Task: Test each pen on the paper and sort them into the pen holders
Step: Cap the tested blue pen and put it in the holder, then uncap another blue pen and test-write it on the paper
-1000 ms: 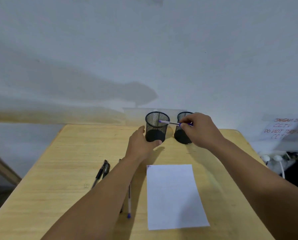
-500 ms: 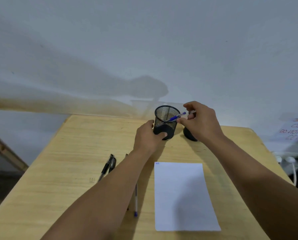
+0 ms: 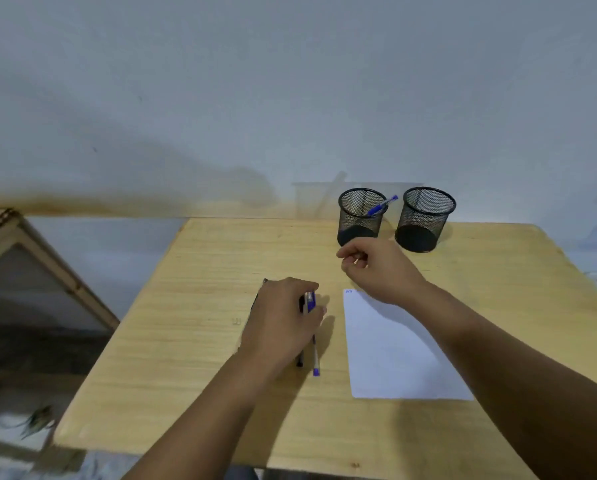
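Two black mesh pen holders stand at the far edge of the wooden table [image 3: 193, 341]. The left holder [image 3: 359, 220] has a blue pen [image 3: 382, 205] leaning in it; the right holder [image 3: 425, 220] looks empty. A white paper sheet [image 3: 394, 348] lies in front of them, with a small blue mark at its top left corner. My left hand [image 3: 283, 323] lies over the pens left of the paper, its fingers curled on a blue-tipped pen [image 3: 315, 358] beside a black pen [image 3: 300, 360]. My right hand [image 3: 376, 268] hovers above the paper's top edge, loosely curled and holding nothing.
The end of another dark pen [image 3: 265, 282] pokes out beyond my left hand. A wooden frame [image 3: 47, 265] leans beside the table on the left. A wall runs right behind the holders.
The blue pen left my right hand and now leans in the left holder. My left hand let go of that holder and came back onto the lying pens. My right hand drew back toward the paper.
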{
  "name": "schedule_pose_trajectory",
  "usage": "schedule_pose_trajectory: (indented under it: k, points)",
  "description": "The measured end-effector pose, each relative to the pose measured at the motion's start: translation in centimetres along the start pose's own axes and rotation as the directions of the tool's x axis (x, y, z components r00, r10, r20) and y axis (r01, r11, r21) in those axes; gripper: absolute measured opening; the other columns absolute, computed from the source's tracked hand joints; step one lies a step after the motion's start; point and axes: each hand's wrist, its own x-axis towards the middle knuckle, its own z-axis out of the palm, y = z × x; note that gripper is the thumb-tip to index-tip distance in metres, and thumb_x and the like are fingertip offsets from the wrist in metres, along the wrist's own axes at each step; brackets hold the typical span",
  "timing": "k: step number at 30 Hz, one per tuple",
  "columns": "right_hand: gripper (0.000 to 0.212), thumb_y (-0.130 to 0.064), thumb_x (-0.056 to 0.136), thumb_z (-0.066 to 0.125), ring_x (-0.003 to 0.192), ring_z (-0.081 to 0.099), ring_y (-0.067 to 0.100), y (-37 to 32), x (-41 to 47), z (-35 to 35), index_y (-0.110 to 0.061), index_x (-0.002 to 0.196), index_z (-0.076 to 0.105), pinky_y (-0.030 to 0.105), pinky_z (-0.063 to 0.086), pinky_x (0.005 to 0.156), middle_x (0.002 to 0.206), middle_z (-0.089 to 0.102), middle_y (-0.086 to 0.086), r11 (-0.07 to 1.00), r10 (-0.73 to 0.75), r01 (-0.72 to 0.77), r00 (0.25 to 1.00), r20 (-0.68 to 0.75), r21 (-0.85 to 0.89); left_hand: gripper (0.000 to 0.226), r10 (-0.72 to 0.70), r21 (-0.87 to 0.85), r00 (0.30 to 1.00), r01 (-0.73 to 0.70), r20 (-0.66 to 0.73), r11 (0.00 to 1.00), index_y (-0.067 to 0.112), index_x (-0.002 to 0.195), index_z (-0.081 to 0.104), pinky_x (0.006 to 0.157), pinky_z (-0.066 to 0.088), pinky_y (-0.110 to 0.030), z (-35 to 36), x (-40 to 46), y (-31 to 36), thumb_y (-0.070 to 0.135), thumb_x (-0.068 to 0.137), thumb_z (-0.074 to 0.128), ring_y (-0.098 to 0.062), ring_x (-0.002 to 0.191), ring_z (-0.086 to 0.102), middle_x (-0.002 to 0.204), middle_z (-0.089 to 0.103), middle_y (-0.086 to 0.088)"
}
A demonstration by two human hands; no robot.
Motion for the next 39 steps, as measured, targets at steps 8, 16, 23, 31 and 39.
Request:
schedule_pose_trajectory:
  k: [8,16,23,31,39]
  points:
    - [0.034,-0.024,0.090,0.054,0.102,0.061,0.016,-2.1,-0.3,3.5,-0.022,0.121,0.067,0.034,0.049,0.089,0.115,0.067,-0.002,0.990,0.059,-0.028,0.970,0.235,-0.135,0.037,0.143,0.233,0.981,-0.170,0.129,0.958,0.036,0.114,0.067,0.093,0.041,-0.028,0.1,-4.7,-1.8,0.049,0.081,0.058,-0.012,0.105,0.050,0.118,0.064,0.024]
    - [0.035,-0.038,0.092,0.054,0.118,0.049,0.028,-2.1,-1.0,5.1,-0.032,0.124,0.064,0.041,0.043,0.092,0.121,0.064,0.001,0.953,0.112,-0.036,0.965,0.239,-0.301,0.028,0.201,0.350,0.962,-0.256,0.186,0.901,0.035,0.108,0.069,0.088,0.034,-0.023,0.4,-5.6,-1.2,0.049,0.085,0.064,-0.011,0.110,0.041,0.125,0.059,0.027]
    - [0.024,-0.043,0.090,0.061,0.100,0.056,0.022,-2.1,-1.1,4.1,-0.025,0.107,0.063,0.038,0.050,0.084,0.098,0.066,0.000,0.989,0.147,-0.136,0.971,0.191,-0.065,0.024,0.421,0.333,0.904,-0.420,0.071,0.844,0.034,0.094,0.074,0.072,0.039,-0.023,0.5,-6.3,-2.1,0.053,0.085,0.062,-0.013,0.087,0.052,0.095,0.071,0.019]
    - [0.020,-0.014,0.092,0.067,0.069,0.064,0.019,-3.1,-3.3,-0.7,-0.016,0.107,0.055,0.029,0.051,0.065,0.091,0.075,0.014,0.695,0.226,-0.289,0.957,0.182,0.658,0.020,0.310,0.071,0.936,-0.302,-0.168,0.951,0.025,0.099,0.077,0.081,0.034,-0.002,0.8,-7.0,-1.2,0.032,0.083,0.069,0.001,0.084,0.055,0.081,0.069,0.022]
    - [0.035,-0.006,0.087,0.071,0.078,0.067,0.014,-2.8,-7.8,-3.6,-0.018,0.117,0.057,0.026,0.054,0.072,0.086,0.071,0.010,0.532,0.268,-0.140,0.963,-0.009,0.835,0.024,-0.078,-0.442,0.970,-0.032,-0.229,0.896,0.037,0.089,0.078,0.074,0.045,-0.010,2.4,-7.6,1.9,0.016,0.079,0.081,-0.001,0.085,0.066,0.086,0.072,0.022]
